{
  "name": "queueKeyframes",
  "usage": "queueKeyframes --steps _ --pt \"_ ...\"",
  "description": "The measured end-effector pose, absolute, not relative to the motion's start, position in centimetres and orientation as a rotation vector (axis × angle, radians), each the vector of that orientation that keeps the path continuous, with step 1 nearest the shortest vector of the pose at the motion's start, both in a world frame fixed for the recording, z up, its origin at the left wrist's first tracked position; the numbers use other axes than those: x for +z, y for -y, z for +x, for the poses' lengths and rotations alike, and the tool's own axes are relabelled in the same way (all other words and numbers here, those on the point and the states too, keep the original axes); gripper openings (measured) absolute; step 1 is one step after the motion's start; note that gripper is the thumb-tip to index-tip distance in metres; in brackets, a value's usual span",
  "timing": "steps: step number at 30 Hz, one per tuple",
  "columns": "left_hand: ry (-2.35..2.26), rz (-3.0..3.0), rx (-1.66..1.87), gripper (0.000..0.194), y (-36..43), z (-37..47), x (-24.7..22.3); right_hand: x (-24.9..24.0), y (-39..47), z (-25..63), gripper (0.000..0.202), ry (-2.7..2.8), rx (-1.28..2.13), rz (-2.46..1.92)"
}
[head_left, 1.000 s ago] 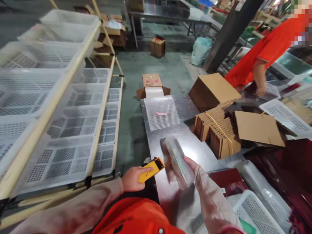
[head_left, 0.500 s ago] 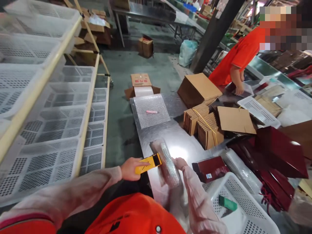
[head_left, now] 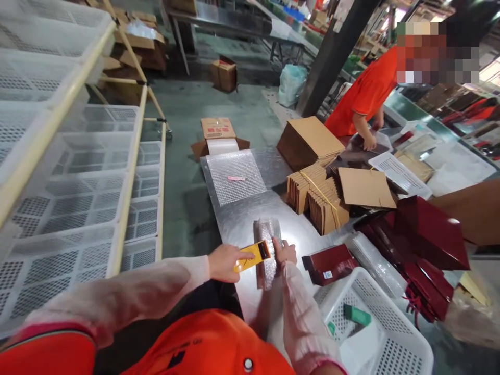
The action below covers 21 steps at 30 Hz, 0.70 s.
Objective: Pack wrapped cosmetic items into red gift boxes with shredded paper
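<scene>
A bubble-wrapped package point(head_left: 269, 276), long and narrow, lies on the metal table point(head_left: 242, 219) in front of me. My left hand point(head_left: 225, 263) is closed around a yellow tape dispenser point(head_left: 250, 258), whose black end meets the package's left side. At the package's right edge, my right hand point(head_left: 286, 252) grips it with bent fingers. What is inside the wrap cannot be made out. Farther up the table lies a sheet of bubble wrap point(head_left: 234, 190) with a small pink cutter-like tool point(head_left: 236, 178) on it.
White crates point(head_left: 82, 192) fill a rack on the left. Right of my arm stand a white basket point(head_left: 414, 333), a dark red box point(head_left: 332, 264) and folded cardboard bundles point(head_left: 318, 200). A cardboard stack point(head_left: 310, 138) sits farther back, near a co-worker in orange point(head_left: 361, 96).
The package has turned to lie straighter along the table. My left hand and the tape dispenser have shifted right and slightly up. The whole view has swung slightly.
</scene>
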<state>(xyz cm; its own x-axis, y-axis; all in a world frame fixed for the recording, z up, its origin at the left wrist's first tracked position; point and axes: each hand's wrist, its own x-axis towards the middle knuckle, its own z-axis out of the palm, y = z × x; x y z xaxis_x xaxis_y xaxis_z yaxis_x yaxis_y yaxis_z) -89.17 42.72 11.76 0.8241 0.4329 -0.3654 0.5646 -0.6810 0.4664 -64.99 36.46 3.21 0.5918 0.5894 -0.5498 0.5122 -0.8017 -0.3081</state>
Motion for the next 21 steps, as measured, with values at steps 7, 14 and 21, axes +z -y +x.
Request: queueKeyframes --steps 7,14,21 --pt "-0.760 2.447 -0.451 0.069 -42.8 -93.6 11.4 2.9 -36.4 -65.2 0.075 1.009 0.992 -2.714" --pt "-0.669 2.521 -0.596 0.061 -43.8 -85.4 10.7 2.1 -36.7 -64.6 0.074 1.016 1.032 -2.642" --pt "-0.611 2.630 -0.670 0.032 -41.0 -81.4 11.5 1.5 -35.3 -63.6 0.081 0.799 1.123 -2.433"
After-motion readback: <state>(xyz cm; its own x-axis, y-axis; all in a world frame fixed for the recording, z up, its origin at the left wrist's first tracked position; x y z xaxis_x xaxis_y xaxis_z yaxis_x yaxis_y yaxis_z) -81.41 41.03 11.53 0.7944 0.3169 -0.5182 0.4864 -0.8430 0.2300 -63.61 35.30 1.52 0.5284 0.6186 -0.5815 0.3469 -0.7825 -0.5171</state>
